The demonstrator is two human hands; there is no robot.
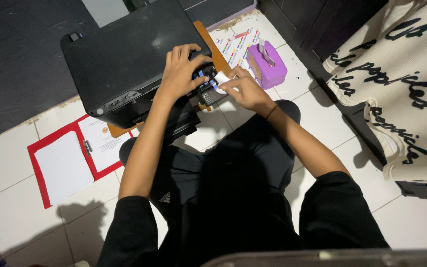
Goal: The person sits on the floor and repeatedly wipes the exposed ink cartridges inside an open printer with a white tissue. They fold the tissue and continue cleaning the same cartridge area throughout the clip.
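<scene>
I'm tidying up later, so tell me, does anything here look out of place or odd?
The black printer sits on the tiled floor, half on a dark mat, with its front opened. A red folder lies splayed open beside it. Nothing looks spilled or broken.

Left hand [180, 73] rests on black printer [124, 59]; right hand [243, 90] pinches white tissue [222, 79] at cartridge bay [207, 89].

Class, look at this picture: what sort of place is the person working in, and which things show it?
Probably a room at home: white floor tiles, a black printer set low by the floor, a red folder lying open on the tiles.
</scene>
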